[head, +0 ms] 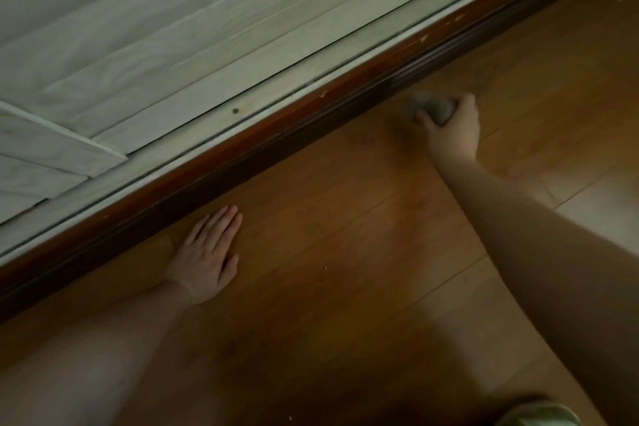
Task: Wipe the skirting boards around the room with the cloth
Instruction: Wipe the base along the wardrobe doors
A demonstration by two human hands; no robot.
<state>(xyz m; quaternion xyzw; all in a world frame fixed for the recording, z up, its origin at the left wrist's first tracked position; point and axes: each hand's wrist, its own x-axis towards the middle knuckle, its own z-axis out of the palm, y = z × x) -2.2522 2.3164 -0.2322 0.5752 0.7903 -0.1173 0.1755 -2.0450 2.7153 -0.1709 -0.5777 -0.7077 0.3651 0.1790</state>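
Note:
A dark reddish-brown skirting board [276, 135] runs diagonally from lower left to upper right, between pale wooden panelling and the floor. My right hand [453, 124] grips a bunched grey cloth [432, 107], blurred, low on the floor just in front of the skirting board. My left hand [211, 252] lies flat with fingers straight on the wooden floor, close to the board's foot. Both forearms reach in from the bottom of the view.
Pale wood-grain sliding panels and a track [242, 55] sit above the skirting board. Orange-brown laminate floor [345, 270] fills the lower right. A bit of patterned fabric [539, 415] shows at the bottom edge. The scene is dim.

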